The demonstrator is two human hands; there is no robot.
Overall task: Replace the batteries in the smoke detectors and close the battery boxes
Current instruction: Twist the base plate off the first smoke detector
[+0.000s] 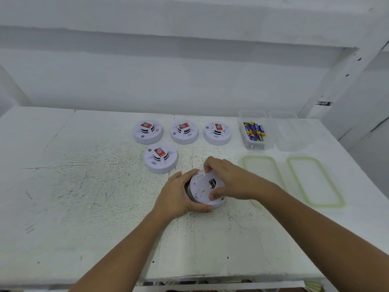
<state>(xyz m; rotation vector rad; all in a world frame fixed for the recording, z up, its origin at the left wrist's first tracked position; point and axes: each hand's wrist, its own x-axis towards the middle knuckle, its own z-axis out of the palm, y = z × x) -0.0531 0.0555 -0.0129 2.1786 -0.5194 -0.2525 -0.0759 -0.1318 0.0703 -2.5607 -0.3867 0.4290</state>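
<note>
Gripped by left hand (pixel 176 197) and right hand (pixel 228 179): upturned smoke detector (pixel 203 189) on white table (pixel 84 197). Farther off, four detectors (pixel 161 158); far right, batteries (pixel 254 131) in clear box (pixel 255 144).

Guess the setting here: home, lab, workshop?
Probably a staged workbench, not a home: bare white table, smoke detectors laid in rows, and a clear tub of batteries beside an empty tub.

The table (pixel 84 186) is white, flecked with dark scratches. The detectors (pixel 161 158) are white with black slots and red labels on top. The batteries (pixel 253 131) are blue and yellow in a clear box (pixel 255 144). Two lids (pixel 315 182) are clear, rimmed pale green.
</note>
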